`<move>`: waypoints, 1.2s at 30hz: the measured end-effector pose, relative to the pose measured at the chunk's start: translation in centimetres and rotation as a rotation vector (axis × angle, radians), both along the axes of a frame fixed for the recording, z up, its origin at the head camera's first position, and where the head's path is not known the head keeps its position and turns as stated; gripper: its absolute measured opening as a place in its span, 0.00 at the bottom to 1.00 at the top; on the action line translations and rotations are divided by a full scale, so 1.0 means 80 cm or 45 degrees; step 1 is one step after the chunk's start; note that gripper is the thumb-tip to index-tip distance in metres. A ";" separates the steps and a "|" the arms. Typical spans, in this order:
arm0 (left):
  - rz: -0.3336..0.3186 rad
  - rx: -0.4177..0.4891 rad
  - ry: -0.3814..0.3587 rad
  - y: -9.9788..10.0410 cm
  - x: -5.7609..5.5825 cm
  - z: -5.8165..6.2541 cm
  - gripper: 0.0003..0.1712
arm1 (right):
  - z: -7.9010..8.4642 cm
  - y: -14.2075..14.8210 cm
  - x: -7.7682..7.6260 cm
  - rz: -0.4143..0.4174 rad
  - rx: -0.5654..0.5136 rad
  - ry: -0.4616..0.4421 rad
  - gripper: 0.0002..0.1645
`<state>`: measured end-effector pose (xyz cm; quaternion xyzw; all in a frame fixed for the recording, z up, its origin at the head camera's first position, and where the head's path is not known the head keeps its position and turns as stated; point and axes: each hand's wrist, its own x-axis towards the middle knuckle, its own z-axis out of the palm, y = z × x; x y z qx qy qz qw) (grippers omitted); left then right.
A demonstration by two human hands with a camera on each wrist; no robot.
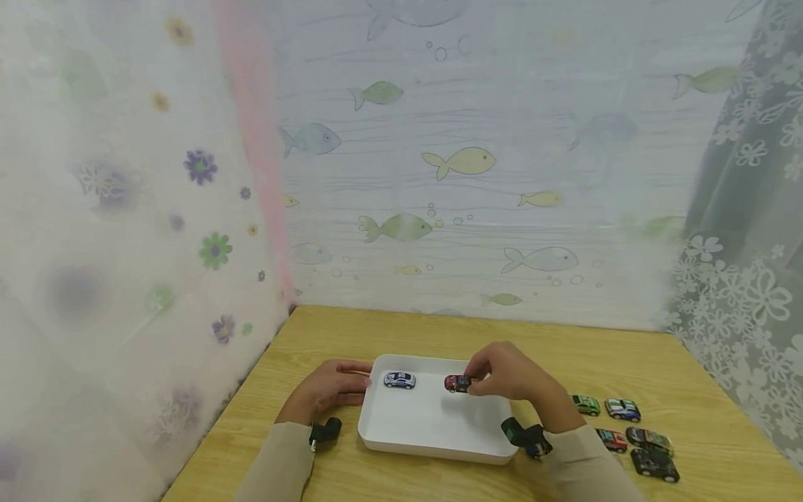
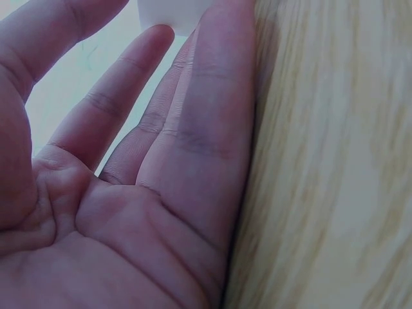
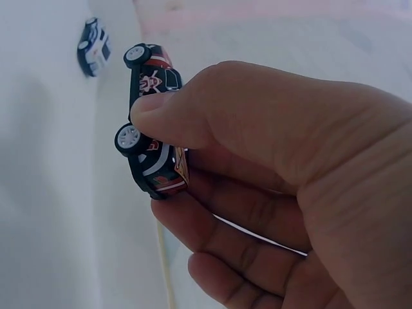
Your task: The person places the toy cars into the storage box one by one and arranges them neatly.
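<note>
A fish-printed sheet (image 1: 467, 160) hangs beyond the tray; the worktop (image 1: 339, 467) carries it. Wide and low, the white tray (image 1: 433, 432) sits between both arms. The left hand (image 1: 339, 385) stands on edge at the tray's left wall, fingers straight, thumb apart. Reaching in over the tray's right wall, the right hand (image 1: 511, 376) clamps a red-and-black toy car (image 1: 456, 383) between thumb and fingers, over the tray; its wrist camera (image 1: 523, 436) hides the tray's near right rim. A white-and-blue car (image 1: 399, 379) lies in the tray's far left corner; at least five cars (image 1: 649, 439) cluster right of the tray.
</note>
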<state>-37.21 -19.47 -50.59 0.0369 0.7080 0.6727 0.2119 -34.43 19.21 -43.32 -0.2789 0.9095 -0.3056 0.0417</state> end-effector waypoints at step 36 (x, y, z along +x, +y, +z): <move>-0.001 -0.006 0.027 0.001 0.000 -0.002 0.31 | -0.028 -0.091 -0.024 0.059 0.060 -0.100 0.08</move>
